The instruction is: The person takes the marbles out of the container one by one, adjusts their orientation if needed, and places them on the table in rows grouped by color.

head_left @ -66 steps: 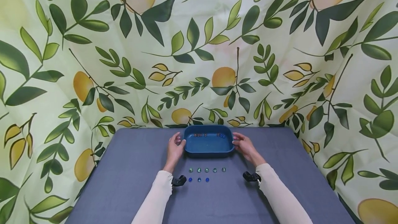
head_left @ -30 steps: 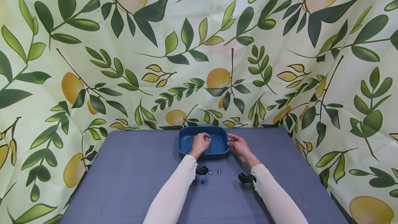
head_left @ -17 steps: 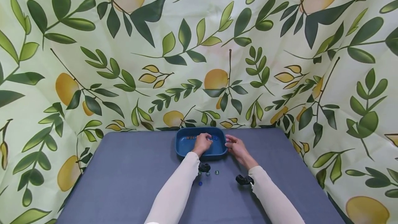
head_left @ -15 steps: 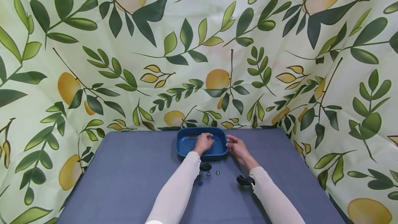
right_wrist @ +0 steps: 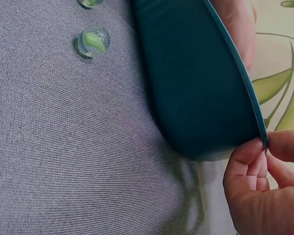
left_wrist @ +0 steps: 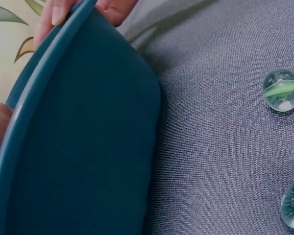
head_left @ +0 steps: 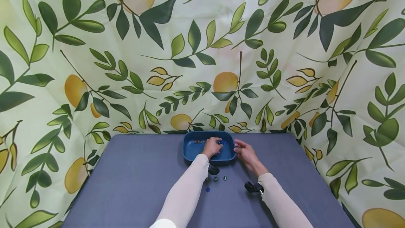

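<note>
A blue rectangular bin (head_left: 209, 162) stands toward the back of the grey table. Inside it, orange-brown marbles (head_left: 198, 141) lie along the back left and blue marbles (head_left: 224, 142) at the back right. My left hand (head_left: 212, 146) reaches over the front rim into the bin, thumb and fingers bent close by the blue marbles; I cannot tell whether one is between them. At the right end, my right hand (right_wrist: 264, 183) pinches the bin's rim between thumb and fingers. The bin wall hides most of the left hand in the left wrist view.
In front of the bin lie clear marbles with green swirls (head_left: 225, 178) and a blue marble (head_left: 207, 189). The left forearm (head_left: 183, 189) covers part of that area. A lemon-print cloth (head_left: 196, 62) hangs behind and beside the table (head_left: 139, 171).
My left hand has let go of the bin's left end, gone into the bin and shifted right toward the blue marbles. The right hand stays at the right rim.
</note>
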